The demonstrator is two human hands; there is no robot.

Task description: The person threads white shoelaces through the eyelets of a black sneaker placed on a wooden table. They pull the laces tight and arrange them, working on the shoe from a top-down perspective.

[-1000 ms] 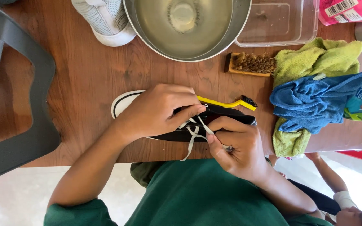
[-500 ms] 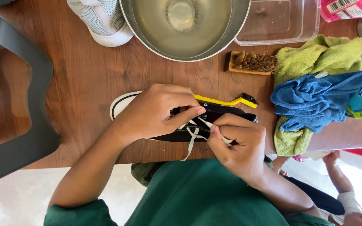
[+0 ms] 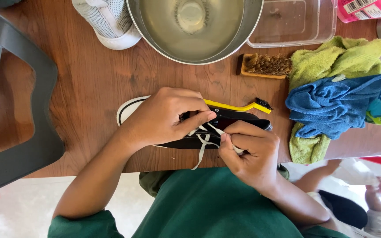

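Sneaker lies before bowl, cloths to its right.

You see: black shoe with white laces; yellow brush above; blue cloth over green towel, right.

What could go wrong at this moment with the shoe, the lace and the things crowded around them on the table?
The black shoe lies near the table edge, so a hard pull by the right hand on the white lace might drag it off. The left hand covers the eyelets, so a hole could be missed. The yellow brush sits against the shoe and may get knocked aside.
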